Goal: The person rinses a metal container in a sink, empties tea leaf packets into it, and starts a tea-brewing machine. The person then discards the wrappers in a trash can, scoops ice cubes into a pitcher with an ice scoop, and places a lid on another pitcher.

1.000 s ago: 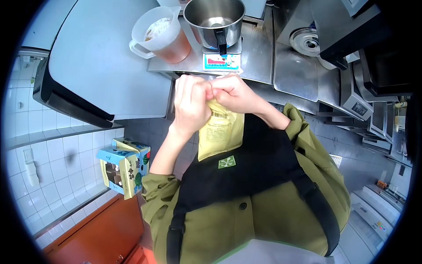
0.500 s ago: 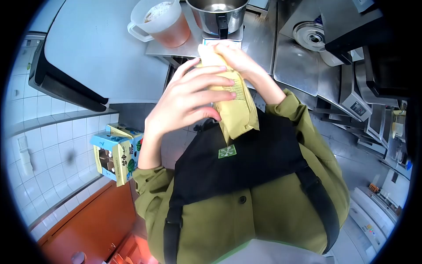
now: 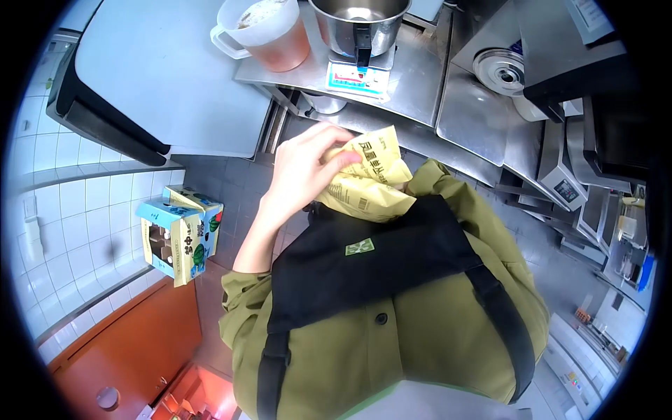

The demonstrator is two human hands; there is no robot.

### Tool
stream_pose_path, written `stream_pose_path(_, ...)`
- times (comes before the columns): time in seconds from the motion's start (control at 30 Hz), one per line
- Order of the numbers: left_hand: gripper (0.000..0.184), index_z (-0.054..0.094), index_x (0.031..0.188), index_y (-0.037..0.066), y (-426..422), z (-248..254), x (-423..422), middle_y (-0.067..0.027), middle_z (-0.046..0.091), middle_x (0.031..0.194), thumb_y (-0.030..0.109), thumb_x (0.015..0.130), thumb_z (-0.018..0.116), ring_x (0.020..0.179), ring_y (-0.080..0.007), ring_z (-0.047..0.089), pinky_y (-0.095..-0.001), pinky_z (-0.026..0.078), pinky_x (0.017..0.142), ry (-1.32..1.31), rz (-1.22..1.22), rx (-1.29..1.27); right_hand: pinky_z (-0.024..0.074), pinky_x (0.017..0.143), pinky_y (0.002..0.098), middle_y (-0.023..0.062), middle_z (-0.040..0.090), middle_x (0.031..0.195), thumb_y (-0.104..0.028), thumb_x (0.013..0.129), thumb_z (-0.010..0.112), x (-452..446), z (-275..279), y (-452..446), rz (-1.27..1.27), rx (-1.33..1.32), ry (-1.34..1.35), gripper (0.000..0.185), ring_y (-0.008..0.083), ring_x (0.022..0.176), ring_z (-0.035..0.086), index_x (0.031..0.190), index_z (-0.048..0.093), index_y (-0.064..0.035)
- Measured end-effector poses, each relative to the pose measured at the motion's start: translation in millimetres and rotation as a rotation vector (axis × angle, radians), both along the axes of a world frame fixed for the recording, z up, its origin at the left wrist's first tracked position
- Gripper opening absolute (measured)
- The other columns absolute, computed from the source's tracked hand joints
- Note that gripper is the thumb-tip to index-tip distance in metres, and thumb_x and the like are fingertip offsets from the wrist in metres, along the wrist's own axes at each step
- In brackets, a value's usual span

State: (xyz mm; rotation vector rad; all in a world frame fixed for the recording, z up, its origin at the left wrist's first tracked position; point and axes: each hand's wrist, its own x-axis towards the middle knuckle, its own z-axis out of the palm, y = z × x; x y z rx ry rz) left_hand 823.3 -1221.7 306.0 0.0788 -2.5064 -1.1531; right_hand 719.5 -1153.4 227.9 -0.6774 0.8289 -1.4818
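My left hand (image 3: 308, 164) is closed around a soft yellow packet (image 3: 367, 199) in front of my chest, thumb on its near face. The packet is folded over, with large dark characters on its upper flap and a barcode lower down. My right hand is almost wholly hidden behind the packet; only a bit of skin shows beside the olive sleeve (image 3: 430, 178), and its fingers cannot be seen. Beyond the hands, a steel pot (image 3: 360, 28) with a black handle stands on a digital scale (image 3: 358, 78).
A translucent jug (image 3: 269, 38) with reddish liquid stands on the steel counter (image 3: 413, 84), left of the pot. A white-topped unit (image 3: 175, 77) is at the left. Below it sits a blue and yellow carton (image 3: 182, 238). A round metal lid (image 3: 500, 70) lies at the right.
The packet has come down toward my chest and turned from upright to folded sideways. My right hand has dropped from its top to behind it. The scale's front is now uncovered.
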Motion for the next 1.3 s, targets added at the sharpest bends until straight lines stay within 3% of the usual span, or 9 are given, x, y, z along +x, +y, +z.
stream_pose_path(0.17, 0.004, 0.063, 0.076, 0.001, -11.9, 21.5, 24.3, -0.0080, 0.063, 0.074, 0.000, 0.073, 0.060, 0.065, -0.0160, 0.061, -0.0243, 0.047, 0.058, 0.073, 0.078, 0.197, 0.0299, 0.050, 0.0227, -0.0016, 0.039, 0.063, -0.017, 0.088, 0.038, 1.1, 2.3, 3.9, 0.068, -0.050, -0.077, 0.024, 0.0085, 0.054, 0.036, 0.096, 0.052, 0.0005)
stream_pose_path(0.3, 0.013, 0.054, 0.079, -0.001, -34.6, 65.8, 58.8, -0.0149, 0.061, 0.085, 0.010, 0.080, 0.062, 0.075, -0.0201, 0.060, -0.0330, 0.051, 0.070, 0.735, 0.440, -0.004, 0.0268, 0.048, 0.0232, -0.0031, 0.034, 0.058, -0.016, 0.088, 0.037, 2.4, 5.7, 2.8, 0.127, -0.129, -0.170, 0.023, 0.0081, 0.050, 0.032, 0.098, 0.050, 0.0005)
stream_pose_path(0.33, 0.013, 0.054, 0.074, 0.003, -30.1, 76.5, 58.4, -0.0068, 0.057, 0.074, 0.011, 0.077, 0.065, 0.061, -0.0143, 0.051, -0.0222, 0.040, 0.053, 0.834, 0.642, -0.035, 0.0260, 0.047, 0.0234, -0.0034, 0.033, 0.057, -0.015, 0.088, 0.036, 3.5, 6.7, 3.2, 0.141, -0.156, -0.195, 0.023, 0.0080, 0.049, 0.031, 0.099, 0.050, 0.0005)
stream_pose_path(0.4, 0.017, 0.051, 0.067, 0.003, -35.5, 98.4, 56.8, -0.0071, 0.048, 0.065, 0.010, 0.071, 0.066, 0.068, -0.0217, 0.049, -0.0320, 0.040, 0.062, 0.254, 0.602, -0.636, 0.0244, 0.046, 0.0236, -0.0041, 0.030, 0.055, -0.015, 0.088, 0.036, -0.6, 11.2, 1.8, 0.154, -0.218, -0.225, 0.023, 0.0078, 0.047, 0.029, 0.100, 0.049, 0.0004)
stream_pose_path(0.57, 0.014, 0.052, 0.067, 0.003, -48.3, 58.6, 64.2, -0.0077, 0.043, 0.063, 0.009, 0.070, 0.064, 0.062, -0.0238, 0.044, -0.0323, 0.036, 0.058, 0.117, 0.607, -0.634, 0.0289, 0.049, 0.0225, -0.0034, 0.038, 0.057, -0.015, 0.087, 0.039, -38.9, 17.0, 8.9, -0.182, -0.056, 0.259, 0.029, 0.0066, 0.050, 0.036, 0.111, 0.049, -0.0006)
stream_pose_path(0.7, 0.009, 0.053, 0.072, 0.002, -48.7, 43.0, 47.2, -0.0086, 0.047, 0.067, 0.005, 0.072, 0.061, 0.059, -0.0246, 0.050, -0.0314, 0.040, 0.054, 0.019, 0.455, -0.403, 0.0394, 0.057, 0.0212, -0.0026, 0.059, 0.074, -0.018, 0.081, 0.058, -39.0, 64.3, -7.8, -0.036, 0.018, 0.817, 0.038, 0.0028, 0.060, 0.044, 0.118, 0.053, -0.0067)
stream_pose_path(0.8, 0.007, 0.054, 0.076, 0.002, -48.4, 38.3, 43.1, -0.0084, 0.050, 0.071, 0.006, 0.074, 0.060, 0.061, -0.0239, 0.053, -0.0310, 0.042, 0.056, -0.019, 0.389, -0.305, 0.0306, 0.048, 0.0268, 0.0024, 0.040, 0.055, -0.021, 0.080, 0.062, -32.3, 66.4, -13.4, -0.107, -0.110, 1.055, 0.027, 0.0074, 0.052, 0.035, 0.067, 0.055, 0.0017)
stream_pose_path(0.93, 0.014, 0.056, 0.086, 0.002, -39.8, 39.3, 38.6, -0.0077, 0.056, 0.076, 0.009, 0.075, 0.061, 0.060, -0.0210, 0.054, -0.0285, 0.044, 0.058, -0.068, 0.366, -0.014, 0.0318, 0.048, 0.0279, 0.0062, 0.039, 0.055, -0.021, 0.081, 0.060, -32.8, 57.3, -10.9, -0.152, -0.231, 0.929, 0.035, 0.0098, 0.051, 0.036, 0.061, 0.045, 0.0030)
stream_pose_path(1.3, 0.005, 0.056, 0.079, 0.002, -29.5, 35.1, 20.6, -0.0086, 0.053, 0.070, 0.005, 0.077, 0.060, 0.061, -0.0216, 0.054, -0.0280, 0.042, 0.052, 0.093, 0.273, -0.210, 0.0404, 0.060, 0.0290, 0.0053, 0.051, 0.073, -0.014, 0.082, 0.056, -22.4, 69.5, 0.5, -0.289, -0.360, 0.989, 0.014, 0.0177, 0.070, 0.052, 0.085, 0.058, -0.0008)
